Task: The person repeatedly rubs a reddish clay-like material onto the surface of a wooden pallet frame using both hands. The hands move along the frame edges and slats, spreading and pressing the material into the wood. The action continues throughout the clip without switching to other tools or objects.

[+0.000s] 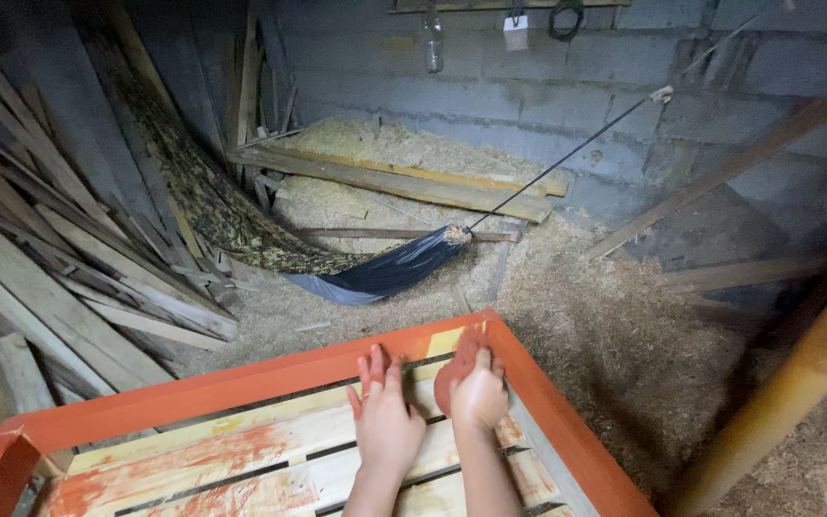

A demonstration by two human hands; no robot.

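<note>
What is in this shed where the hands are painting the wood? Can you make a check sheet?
Surface: wooden slat frame with orange rim, slats partly smeared orange.
Job's things: orange-stained pad in the right hand, pressed at the far rail.
Clutter: loose planks stacked at left; long boards on a sawdust pile.
Grippers: left hand open, paint-stained fingers, flat on the slats.
Cables: dark cord holding a hammock.
Surroundings: grey block wall; rusty post at right.
</note>
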